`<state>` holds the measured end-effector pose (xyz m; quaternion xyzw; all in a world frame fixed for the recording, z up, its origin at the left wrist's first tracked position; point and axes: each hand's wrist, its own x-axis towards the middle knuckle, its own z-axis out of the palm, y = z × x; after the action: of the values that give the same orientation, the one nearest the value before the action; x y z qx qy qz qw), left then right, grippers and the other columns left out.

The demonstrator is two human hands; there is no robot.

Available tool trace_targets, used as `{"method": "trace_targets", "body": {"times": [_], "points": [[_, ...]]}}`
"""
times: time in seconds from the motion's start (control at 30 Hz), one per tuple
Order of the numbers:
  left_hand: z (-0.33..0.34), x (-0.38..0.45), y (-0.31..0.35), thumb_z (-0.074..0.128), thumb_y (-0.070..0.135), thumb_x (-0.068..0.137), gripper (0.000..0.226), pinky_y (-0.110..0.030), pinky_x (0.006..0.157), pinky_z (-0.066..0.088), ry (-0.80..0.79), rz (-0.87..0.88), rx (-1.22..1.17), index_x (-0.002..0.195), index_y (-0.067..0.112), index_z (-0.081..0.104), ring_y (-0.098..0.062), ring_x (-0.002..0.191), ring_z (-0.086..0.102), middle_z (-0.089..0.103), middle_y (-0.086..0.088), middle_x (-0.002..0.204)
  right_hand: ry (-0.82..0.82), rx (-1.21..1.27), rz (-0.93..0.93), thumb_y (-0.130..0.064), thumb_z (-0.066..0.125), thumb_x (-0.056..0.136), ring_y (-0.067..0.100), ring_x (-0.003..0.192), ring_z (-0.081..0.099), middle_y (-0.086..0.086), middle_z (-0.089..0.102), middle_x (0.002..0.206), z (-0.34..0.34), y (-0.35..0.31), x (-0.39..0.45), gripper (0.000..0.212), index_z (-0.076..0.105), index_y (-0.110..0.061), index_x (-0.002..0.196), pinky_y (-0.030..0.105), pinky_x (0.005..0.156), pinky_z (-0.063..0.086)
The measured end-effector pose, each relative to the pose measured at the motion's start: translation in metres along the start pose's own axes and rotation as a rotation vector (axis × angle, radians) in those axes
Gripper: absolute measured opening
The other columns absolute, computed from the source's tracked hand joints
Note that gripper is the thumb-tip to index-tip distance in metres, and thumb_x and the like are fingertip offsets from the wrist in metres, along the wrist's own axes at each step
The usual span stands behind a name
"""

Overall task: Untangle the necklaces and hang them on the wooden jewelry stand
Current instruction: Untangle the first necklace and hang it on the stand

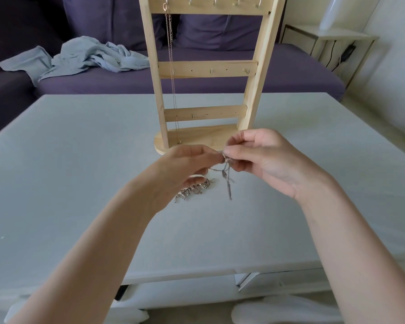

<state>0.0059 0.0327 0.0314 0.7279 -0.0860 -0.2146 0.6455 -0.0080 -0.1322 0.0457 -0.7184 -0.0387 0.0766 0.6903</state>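
Note:
The wooden jewelry stand [206, 69] rises at the table's far middle, with hooks on three crossbars. One thin rose-gold necklace [171, 66] hangs from its top left hook down to the base. Just in front of the base, my left hand [185, 169] and my right hand [262, 160] both pinch a tangled silver chain [227, 176] between their fingertips. Loops of it dangle down toward the table. A heap of silver chain with small charms [194, 190] lies on the table under my left hand, partly hidden by it.
The pale grey table [80, 183] spreads around the stand. Behind it stands a purple sofa [197, 83] with a crumpled light blue cloth [80, 57]. A small white side table [325, 40] with cables stands at the far right.

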Motion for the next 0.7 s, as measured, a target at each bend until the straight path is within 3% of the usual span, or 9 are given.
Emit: {"method": "trace_targets", "body": {"times": [0.13,0.23,0.37,0.47,0.53,0.7], "points": [[-0.001,0.0,0.004,0.062,0.016,0.085,0.015,-0.022,0.069,0.039,0.043,-0.065,-0.263,0.071,0.016,0.064,-0.008,0.059,0.046,0.049,0.005,0.066,-0.072,-0.072,-0.002,0.004,0.062,0.083,0.009,0.053,0.05,0.002,0.057,0.062,-0.002,-0.003,-0.001,0.01,0.061,-0.006,0.081,0.018,0.058,0.043],[0.005,0.002,0.002,0.059,0.014,0.087,0.024,-0.024,0.069,0.035,0.076,-0.057,-0.196,0.064,0.017,0.063,-0.011,0.062,0.042,0.047,0.003,0.067,-0.038,-0.405,0.006,0.0,0.065,0.083,0.005,0.051,0.05,0.0,0.058,0.061,-0.001,-0.002,0.0,0.008,0.066,-0.008,0.079,0.017,0.058,0.042],[0.007,0.003,-0.002,0.056,0.015,0.09,0.027,-0.025,0.065,0.03,0.075,-0.042,-0.098,0.063,0.016,0.058,-0.013,0.062,0.037,0.046,0.004,0.065,0.11,-0.682,-0.001,-0.02,0.07,0.082,0.013,0.063,0.055,0.004,0.067,0.067,-0.003,0.006,0.004,0.015,0.067,-0.01,0.07,0.03,0.066,0.045],[0.008,0.006,-0.005,0.061,0.021,0.088,0.024,-0.026,0.069,0.032,0.12,0.011,0.122,0.065,0.016,0.057,-0.011,0.06,0.037,0.047,0.006,0.063,0.216,-0.461,-0.034,-0.013,0.067,0.084,0.011,0.062,0.059,0.004,0.068,0.068,-0.005,0.006,0.004,0.015,0.065,-0.006,0.071,0.025,0.064,0.048],[0.012,0.007,-0.006,0.064,0.024,0.086,0.022,-0.025,0.068,0.034,0.146,0.033,0.209,0.065,0.019,0.059,-0.009,0.059,0.04,0.049,0.012,0.054,0.198,-0.252,-0.016,-0.005,0.063,0.085,0.009,0.059,0.059,0.004,0.067,0.068,-0.003,0.003,0.001,0.012,0.063,-0.004,0.073,0.018,0.059,0.047],[0.018,0.007,-0.005,0.063,0.021,0.086,0.022,-0.026,0.065,0.034,0.158,0.073,0.211,0.066,0.018,0.056,-0.012,0.06,0.04,0.047,0.009,0.055,0.131,0.075,0.094,-0.003,0.053,0.086,0.012,0.051,0.044,0.002,0.053,0.057,0.003,0.002,0.002,0.024,0.052,-0.01,0.062,0.023,0.053,0.034]]}}
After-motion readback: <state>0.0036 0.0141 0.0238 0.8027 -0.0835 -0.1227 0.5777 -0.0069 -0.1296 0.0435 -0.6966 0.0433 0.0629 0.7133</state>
